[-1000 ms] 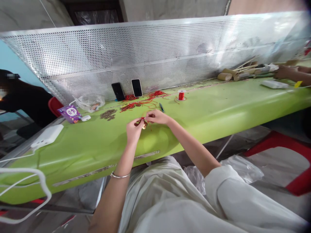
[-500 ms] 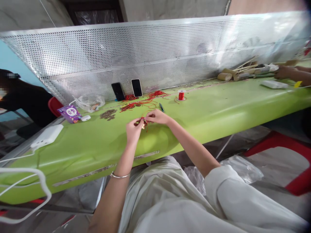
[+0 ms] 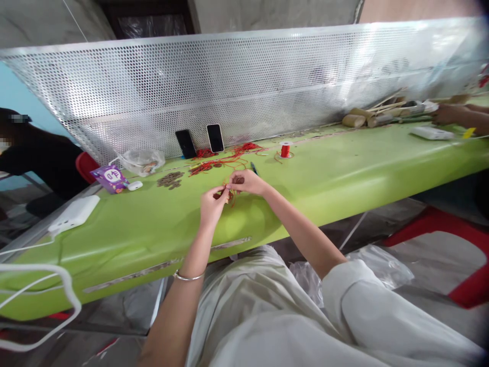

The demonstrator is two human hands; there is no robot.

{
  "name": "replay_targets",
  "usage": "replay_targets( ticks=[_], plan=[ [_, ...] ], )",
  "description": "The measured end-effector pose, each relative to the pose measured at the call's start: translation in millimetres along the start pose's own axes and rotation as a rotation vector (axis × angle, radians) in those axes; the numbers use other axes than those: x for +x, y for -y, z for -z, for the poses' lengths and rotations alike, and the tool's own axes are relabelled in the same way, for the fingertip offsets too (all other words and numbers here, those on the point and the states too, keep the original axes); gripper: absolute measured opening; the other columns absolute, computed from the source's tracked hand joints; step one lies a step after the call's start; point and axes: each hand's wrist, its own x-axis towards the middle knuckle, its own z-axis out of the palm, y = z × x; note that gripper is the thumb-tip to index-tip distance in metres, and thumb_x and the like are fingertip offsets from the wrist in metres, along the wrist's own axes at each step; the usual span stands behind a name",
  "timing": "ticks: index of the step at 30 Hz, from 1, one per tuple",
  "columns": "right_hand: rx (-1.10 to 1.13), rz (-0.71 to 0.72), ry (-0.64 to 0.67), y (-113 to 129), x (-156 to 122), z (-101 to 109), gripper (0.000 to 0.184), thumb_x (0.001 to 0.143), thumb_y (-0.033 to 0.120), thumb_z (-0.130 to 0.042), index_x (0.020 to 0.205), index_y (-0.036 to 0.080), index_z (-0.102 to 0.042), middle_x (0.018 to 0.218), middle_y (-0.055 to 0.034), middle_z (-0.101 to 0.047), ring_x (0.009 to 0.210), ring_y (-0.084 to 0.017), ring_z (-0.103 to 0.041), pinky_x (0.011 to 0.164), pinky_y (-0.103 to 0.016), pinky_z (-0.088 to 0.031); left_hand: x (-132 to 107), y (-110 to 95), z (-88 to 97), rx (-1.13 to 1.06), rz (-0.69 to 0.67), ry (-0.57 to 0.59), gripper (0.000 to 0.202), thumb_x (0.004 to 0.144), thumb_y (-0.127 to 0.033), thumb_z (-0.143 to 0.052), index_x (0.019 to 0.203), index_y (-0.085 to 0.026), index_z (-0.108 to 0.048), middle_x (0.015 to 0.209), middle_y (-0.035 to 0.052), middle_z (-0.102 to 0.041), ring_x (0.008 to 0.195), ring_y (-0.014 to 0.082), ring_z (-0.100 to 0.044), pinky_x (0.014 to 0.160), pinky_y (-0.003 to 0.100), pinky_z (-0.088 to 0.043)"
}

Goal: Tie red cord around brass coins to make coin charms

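Over the green tabletop (image 3: 324, 178) my two hands meet, fingertips touching. My left hand (image 3: 212, 205) is closed, thumb and finger pinching a red cord (image 3: 233, 198) with a small gold-coloured piece whose kind I cannot make out. My right hand (image 3: 247, 182) pinches at the same cord from the other side; its fingers hide part of it. Just beyond lie a dark pen (image 3: 254, 168) and a tangle of red cords (image 3: 208, 165) with brown coins among them. Farther left is a pile of brown coins (image 3: 170, 179). A spool of red cord (image 3: 285, 150) stands at the back.
Two phones (image 3: 215, 138) lean against a perforated metal screen (image 3: 244, 76). On the left are a purple packet (image 3: 110, 178), a white earphone case (image 3: 135, 186), a plastic bag (image 3: 141, 162) and a white power strip (image 3: 75, 214). Bamboo pieces (image 3: 354, 120) and another person's hand (image 3: 445, 113) are at right.
My left hand has moved slightly to the right and my fingertips have shifted on the cord. The gold-coloured piece has turned a little. Everything else stays in place.
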Motion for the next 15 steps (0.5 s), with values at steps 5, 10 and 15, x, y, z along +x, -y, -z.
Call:
replay_targets(
  ticks=[5, 10, 15],
  plan=[
    [0.02, -0.013, 0.02, -4.9, 0.9, 0.1, 0.029, 0.079, 0.037, -0.063, 0.094, 0.011, -0.066, 0.063, -0.0022, -0.064, 0.053, -0.01, -0.057, 0.055, -0.022, -0.047, -1.3, -2.9, 0.4, -0.001, -0.006, 0.024, 0.025, 0.071, -0.037, -0.065, 0.08, -0.015, -0.072, 0.051, -0.0006, -0.061, 0.042, 0.0116, -0.049, 0.043, 0.023, -0.032],
    [0.05, -0.009, -0.001, -7.2, 2.0, 0.7, 0.029, 0.076, 0.038, -0.066, 0.088, 0.011, -0.068, 0.064, -0.0023, -0.063, 0.054, -0.01, -0.056, 0.054, -0.022, -0.046, -1.6, -3.7, 0.5, 0.006, 0.001, 0.03, 0.025, 0.072, -0.037, -0.064, 0.081, -0.016, -0.073, 0.048, -0.0018, -0.058, 0.039, 0.0106, -0.044, 0.041, 0.023, -0.029],
    [0.131, 0.002, 0.002, -2.3, 1.8, 1.3, 0.028, 0.074, 0.039, -0.068, 0.081, 0.012, -0.065, 0.062, -0.0014, -0.062, 0.053, -0.009, -0.055, 0.053, -0.021, -0.046, -0.7, -2.6, 0.3, 0.017, 0.002, 0.042, 0.023, 0.072, -0.036, -0.064, 0.078, -0.016, -0.072, 0.047, -0.0021, -0.056, 0.039, 0.0097, -0.04, 0.041, 0.023, -0.026]
  ],
)
